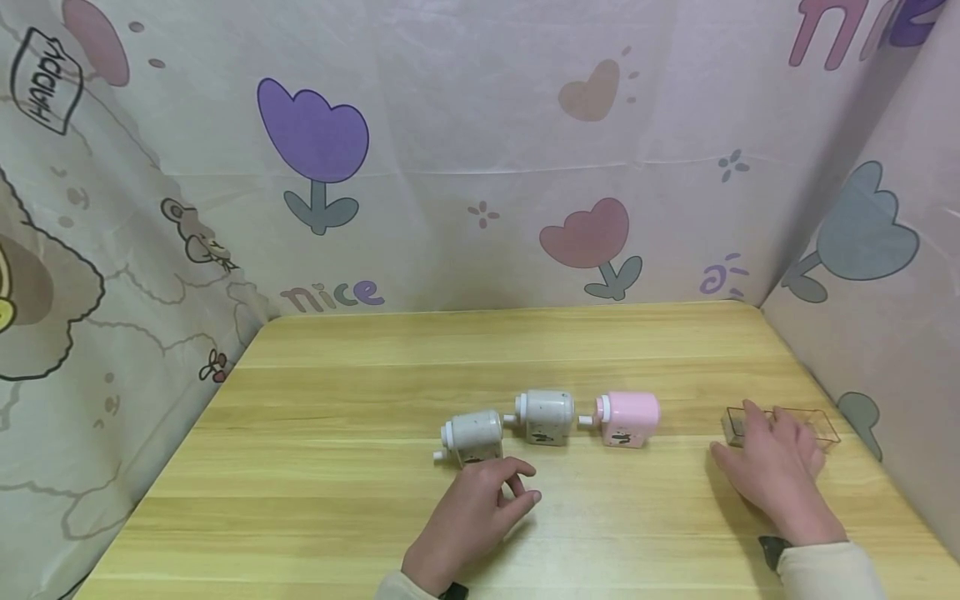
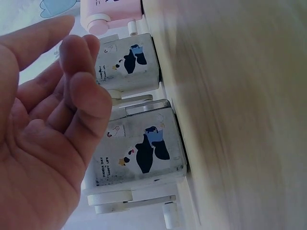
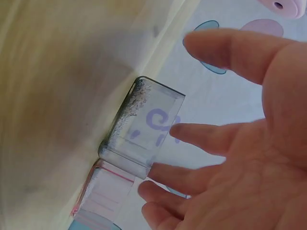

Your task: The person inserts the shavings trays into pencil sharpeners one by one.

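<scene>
Three hand-crank pencil sharpeners stand in a row: a grey one (image 1: 477, 428) at the left, another grey one (image 1: 550, 410) in the middle and a pink one (image 1: 633, 412). My left hand (image 1: 474, 510) hovers just in front of the left grey sharpener, fingers loosely bent around nothing. At the right, my right hand (image 1: 776, 471) reaches over two clear shavings drawers with its fingers spread. One clear drawer (image 3: 144, 120) has a dark rim and shavings along its bottom; the smaller-looking drawer (image 3: 105, 191) is edged in red. Whether the fingertips touch the drawers, I cannot tell.
All of this stands on a wooden table (image 1: 337, 383). A printed fabric curtain (image 1: 450, 150) with flowers and lettering rises behind the table and along both sides. The sharpeners' crank handles point left.
</scene>
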A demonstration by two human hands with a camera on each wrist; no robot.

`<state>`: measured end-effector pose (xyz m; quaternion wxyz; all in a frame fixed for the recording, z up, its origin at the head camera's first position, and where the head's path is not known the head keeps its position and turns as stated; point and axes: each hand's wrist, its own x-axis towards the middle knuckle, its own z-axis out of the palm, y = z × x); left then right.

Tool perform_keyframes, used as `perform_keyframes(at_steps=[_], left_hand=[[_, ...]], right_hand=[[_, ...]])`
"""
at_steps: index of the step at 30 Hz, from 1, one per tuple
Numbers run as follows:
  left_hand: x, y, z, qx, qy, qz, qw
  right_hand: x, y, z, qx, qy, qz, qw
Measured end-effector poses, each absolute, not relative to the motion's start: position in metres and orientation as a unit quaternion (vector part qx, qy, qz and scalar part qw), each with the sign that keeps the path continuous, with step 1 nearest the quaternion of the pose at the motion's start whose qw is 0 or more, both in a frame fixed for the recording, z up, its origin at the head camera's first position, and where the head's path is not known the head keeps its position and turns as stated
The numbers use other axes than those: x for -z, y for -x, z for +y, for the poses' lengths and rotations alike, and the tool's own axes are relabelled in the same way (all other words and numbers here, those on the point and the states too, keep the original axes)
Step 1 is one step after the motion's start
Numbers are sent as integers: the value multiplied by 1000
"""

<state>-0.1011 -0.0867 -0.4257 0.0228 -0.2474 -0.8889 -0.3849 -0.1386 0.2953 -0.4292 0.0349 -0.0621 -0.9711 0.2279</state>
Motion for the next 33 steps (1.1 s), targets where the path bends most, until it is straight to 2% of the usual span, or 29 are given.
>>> perform_keyframes(at_steps=[5,26,33], left_hand=[[426,101,-87,381,243,-892,17],[425,101,-87,378,242,-894,9],[425,102,-87,381,240,-893,4]], right_hand=[[431,139,300,-227,59,-972,17],[433,137,306,-223,55,-972,43],[431,137,305,-218,60,-973,37]])
